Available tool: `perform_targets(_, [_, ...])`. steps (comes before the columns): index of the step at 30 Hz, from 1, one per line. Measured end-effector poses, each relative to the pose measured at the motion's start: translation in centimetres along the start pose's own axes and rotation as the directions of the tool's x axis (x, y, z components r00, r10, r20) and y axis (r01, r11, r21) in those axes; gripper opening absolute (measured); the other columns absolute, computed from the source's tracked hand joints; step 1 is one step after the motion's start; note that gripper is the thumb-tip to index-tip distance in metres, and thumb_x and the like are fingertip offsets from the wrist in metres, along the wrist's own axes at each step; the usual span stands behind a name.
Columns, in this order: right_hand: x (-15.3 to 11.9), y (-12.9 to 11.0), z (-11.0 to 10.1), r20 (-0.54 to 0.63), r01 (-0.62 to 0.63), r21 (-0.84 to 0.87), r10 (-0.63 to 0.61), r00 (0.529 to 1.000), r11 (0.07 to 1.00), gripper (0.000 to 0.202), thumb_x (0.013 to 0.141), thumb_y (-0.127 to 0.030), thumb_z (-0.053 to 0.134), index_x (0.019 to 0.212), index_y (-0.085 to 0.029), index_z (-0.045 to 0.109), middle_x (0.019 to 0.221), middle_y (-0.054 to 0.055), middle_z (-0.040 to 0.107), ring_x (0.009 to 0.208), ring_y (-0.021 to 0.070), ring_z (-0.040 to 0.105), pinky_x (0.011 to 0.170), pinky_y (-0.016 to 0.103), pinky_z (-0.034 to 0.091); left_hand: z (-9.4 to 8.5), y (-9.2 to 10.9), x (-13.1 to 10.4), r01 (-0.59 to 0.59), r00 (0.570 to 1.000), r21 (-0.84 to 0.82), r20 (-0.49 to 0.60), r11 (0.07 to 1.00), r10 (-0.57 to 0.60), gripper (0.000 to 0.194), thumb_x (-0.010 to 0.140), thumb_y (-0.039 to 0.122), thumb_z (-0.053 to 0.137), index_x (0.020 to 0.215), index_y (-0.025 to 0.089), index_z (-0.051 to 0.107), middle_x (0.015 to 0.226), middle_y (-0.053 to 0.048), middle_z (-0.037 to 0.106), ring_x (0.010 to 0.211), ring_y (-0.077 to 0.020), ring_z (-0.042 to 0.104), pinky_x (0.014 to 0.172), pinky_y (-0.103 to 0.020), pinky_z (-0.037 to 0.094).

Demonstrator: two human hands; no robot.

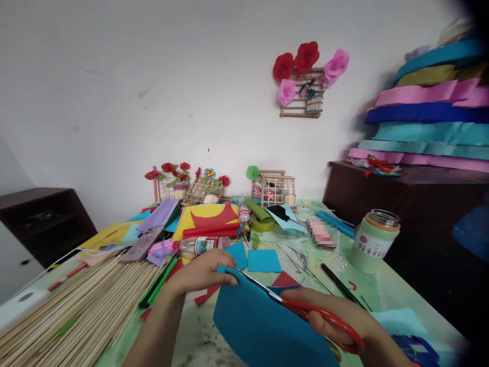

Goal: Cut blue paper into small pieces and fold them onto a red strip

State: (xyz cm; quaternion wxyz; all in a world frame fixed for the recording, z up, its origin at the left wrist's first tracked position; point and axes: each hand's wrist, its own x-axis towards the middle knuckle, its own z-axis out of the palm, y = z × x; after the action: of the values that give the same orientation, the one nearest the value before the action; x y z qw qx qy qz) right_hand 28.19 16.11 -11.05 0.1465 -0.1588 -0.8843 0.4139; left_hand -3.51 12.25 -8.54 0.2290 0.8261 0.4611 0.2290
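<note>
A sheet of blue paper [263, 321] hangs above the front of the table, its top edge pinched between the thumb and fingers of my left hand [208, 272]. My right hand [332, 316] is closed round the red handles of a pair of scissors [301, 306]. The scissor blades lie along the paper's upper edge and point toward my left hand. Just beyond the blades, a square blue paper piece [264, 260] lies flat on the table, with another blue piece [237, 255] beside it, partly behind my left hand. A red paper scrap [286, 280] shows behind the scissors.
Thin wooden sticks [87, 300] cover the table's left side. A plastic bottle [204, 245] lies behind my left hand. At right stand a green jar [374, 239] and a black pen [342, 285]. Stick frames with paper flowers [277, 189] lean against the wall.
</note>
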Motion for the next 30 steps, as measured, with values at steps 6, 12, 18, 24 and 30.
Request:
perform_targets(6, [-0.1,0.0,0.2,-0.065,-0.073,-0.065,0.069,0.995,0.995,0.058,0.086,-0.06,0.035,0.122,-0.019,0.056,0.117,0.014,0.062,0.105,0.0271,0.059,0.086,0.033,0.049,0.4,0.0,0.3,0.008,1.0,-0.022,0.011,1.0,-0.008,0.037,0.077,0.055,0.058,0.072,0.019,0.066,0.082,-0.004,0.067,0.085,-0.0186,0.061,0.072,-0.023,0.043])
perform_targets(12, [1.0,-2.3,-0.2,0.011,-0.061,0.048,0.061,0.998,0.997,0.056,0.083,-0.065,0.037,0.111,-0.022,0.061,0.094,0.008,0.068,0.082,0.0204,0.063,0.068,0.027,0.052,0.5,-0.4,0.3,0.009,1.0,-0.023,0.014,1.0,-0.008,0.039,0.076,0.057,0.057,0.074,0.019,0.067,0.081,-0.003,0.067,0.084,-0.0183,0.06,0.074,-0.024,0.043])
perform_targets(18, [1.3,-2.8,-0.4,0.02,-0.022,-0.033,0.023,1.0,0.999,0.059,0.084,-0.065,0.032,0.105,-0.019,0.063,0.091,0.009,0.066,0.08,0.0199,0.061,0.069,0.027,0.051,0.4,-0.2,0.3,-0.004,1.0,-0.032,0.009,0.999,0.005,0.039,0.076,0.056,0.057,0.073,0.019,0.067,0.08,-0.003,0.066,0.083,-0.0175,0.061,0.073,-0.023,0.043])
perform_targets(24, [1.2,-2.5,0.0,-0.007,0.032,-0.073,-0.032,0.999,0.997,0.067,0.087,-0.065,0.022,0.107,-0.015,0.062,0.094,0.013,0.067,0.084,0.0228,0.063,0.074,0.03,0.051,0.6,0.1,0.5,-0.026,0.999,-0.011,0.042,1.0,0.027,0.038,0.076,0.056,0.058,0.08,0.02,0.068,0.081,-0.004,0.067,0.084,-0.0185,0.06,0.073,-0.024,0.043])
perform_targets(30, [0.9,-0.5,0.4,-0.007,0.03,-0.055,-0.03,1.0,0.998,0.061,0.085,-0.064,0.034,0.117,-0.018,0.058,0.107,0.014,0.065,0.092,0.0258,0.062,0.076,0.033,0.051,0.9,-0.1,0.7,-0.022,0.999,-0.01,0.045,1.0,0.022,0.036,0.076,0.054,0.059,0.081,0.02,0.068,0.081,-0.003,0.067,0.081,-0.0178,0.06,0.071,-0.023,0.042])
